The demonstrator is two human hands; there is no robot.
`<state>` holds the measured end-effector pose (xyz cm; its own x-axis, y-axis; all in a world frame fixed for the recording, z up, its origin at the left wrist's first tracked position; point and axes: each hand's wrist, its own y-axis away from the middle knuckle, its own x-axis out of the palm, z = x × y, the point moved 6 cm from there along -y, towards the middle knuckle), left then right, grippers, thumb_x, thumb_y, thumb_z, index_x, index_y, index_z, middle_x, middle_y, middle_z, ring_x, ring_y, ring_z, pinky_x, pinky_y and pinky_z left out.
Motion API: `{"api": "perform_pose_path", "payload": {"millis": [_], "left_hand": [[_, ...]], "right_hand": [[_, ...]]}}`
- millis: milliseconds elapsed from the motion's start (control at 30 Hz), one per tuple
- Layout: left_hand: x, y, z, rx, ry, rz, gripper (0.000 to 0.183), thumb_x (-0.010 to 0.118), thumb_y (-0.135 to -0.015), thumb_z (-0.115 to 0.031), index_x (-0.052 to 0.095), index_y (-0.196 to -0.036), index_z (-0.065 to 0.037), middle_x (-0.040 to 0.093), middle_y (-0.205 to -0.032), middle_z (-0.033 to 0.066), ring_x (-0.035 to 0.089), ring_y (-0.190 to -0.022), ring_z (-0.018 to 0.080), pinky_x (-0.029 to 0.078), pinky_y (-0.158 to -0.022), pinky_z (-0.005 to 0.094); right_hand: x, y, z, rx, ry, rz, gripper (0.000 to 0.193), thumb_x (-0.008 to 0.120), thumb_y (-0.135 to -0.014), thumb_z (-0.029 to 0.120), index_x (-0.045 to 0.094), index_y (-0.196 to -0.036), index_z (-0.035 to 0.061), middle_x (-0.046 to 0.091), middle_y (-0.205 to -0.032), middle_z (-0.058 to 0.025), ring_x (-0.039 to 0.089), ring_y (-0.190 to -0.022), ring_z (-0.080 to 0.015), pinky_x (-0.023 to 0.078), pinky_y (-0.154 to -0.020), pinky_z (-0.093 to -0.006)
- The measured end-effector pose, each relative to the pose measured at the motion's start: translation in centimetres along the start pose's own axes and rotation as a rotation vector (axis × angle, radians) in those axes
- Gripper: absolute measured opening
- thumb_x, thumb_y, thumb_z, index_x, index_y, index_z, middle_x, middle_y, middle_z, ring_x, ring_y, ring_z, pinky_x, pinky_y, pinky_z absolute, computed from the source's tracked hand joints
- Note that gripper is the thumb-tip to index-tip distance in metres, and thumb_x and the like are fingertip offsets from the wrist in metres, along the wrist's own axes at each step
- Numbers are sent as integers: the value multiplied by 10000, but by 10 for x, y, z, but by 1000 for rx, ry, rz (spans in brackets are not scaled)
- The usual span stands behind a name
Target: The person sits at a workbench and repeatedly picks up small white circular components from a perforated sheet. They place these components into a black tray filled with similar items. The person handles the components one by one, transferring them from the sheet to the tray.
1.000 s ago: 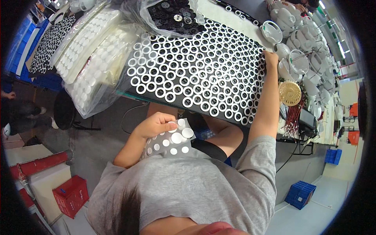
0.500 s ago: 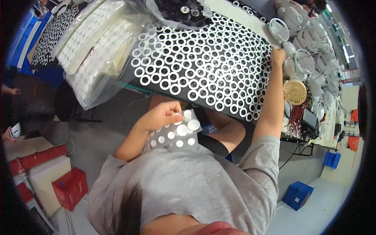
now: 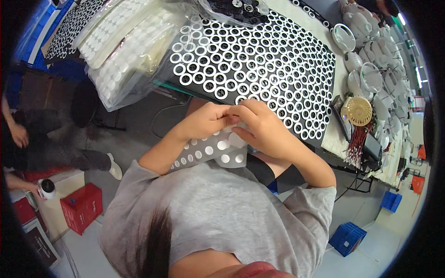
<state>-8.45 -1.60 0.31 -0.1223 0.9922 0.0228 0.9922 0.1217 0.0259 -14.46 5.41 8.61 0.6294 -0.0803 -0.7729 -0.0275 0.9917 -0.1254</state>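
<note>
In front of my chest my left hand (image 3: 208,121) is closed on a translucent sheet of round white stickers (image 3: 232,151), which hangs below it in a curve. My right hand (image 3: 262,127) meets the left at the sheet's upper edge. Its fingers are curled and the thumb lies against the sheet, with the fingertips partly hidden, so what they pinch cannot be made out. Just beyond both hands, many white rings with dark centres (image 3: 278,74) lie in a single layer on a black board on the table.
Plastic-wrapped sheets of white discs (image 3: 123,60) lie at the table's left. A bag of black parts (image 3: 236,10) rests at the back. To the right are a yellow fan grille (image 3: 357,111), red wires (image 3: 357,141) and piled white housings (image 3: 384,69). Another person's hand (image 3: 19,135) shows far left.
My right hand has come from the board's right edge to the sheet, beside my left hand. My left hand has shifted slightly up and right. At far left, another person has moved further into view.
</note>
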Motion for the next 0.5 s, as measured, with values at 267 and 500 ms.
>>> {"api": "perform_pose_path", "payload": {"millis": [267,500], "left_hand": [[9,6,-7,-98,380,111,230,585,-777,-180,535,-860,28,547,-777,8,474,-783,43,388,-704,196],[-1,6,-11,-99,-142,79,179,615,-721,-162,531,-744,-6,522,-627,10,454,-605,68,374,-544,228]], "right_hand": [[3,8,-12,175,-320,25,228,560,-714,-24,496,-927,28,534,-834,-93,557,-756,-189,448,-631,-276],[-6,19,-24,248,-330,-9,246,535,-730,-20,508,-970,26,560,-899,-103,568,-784,-194,451,-663,-268]]}}
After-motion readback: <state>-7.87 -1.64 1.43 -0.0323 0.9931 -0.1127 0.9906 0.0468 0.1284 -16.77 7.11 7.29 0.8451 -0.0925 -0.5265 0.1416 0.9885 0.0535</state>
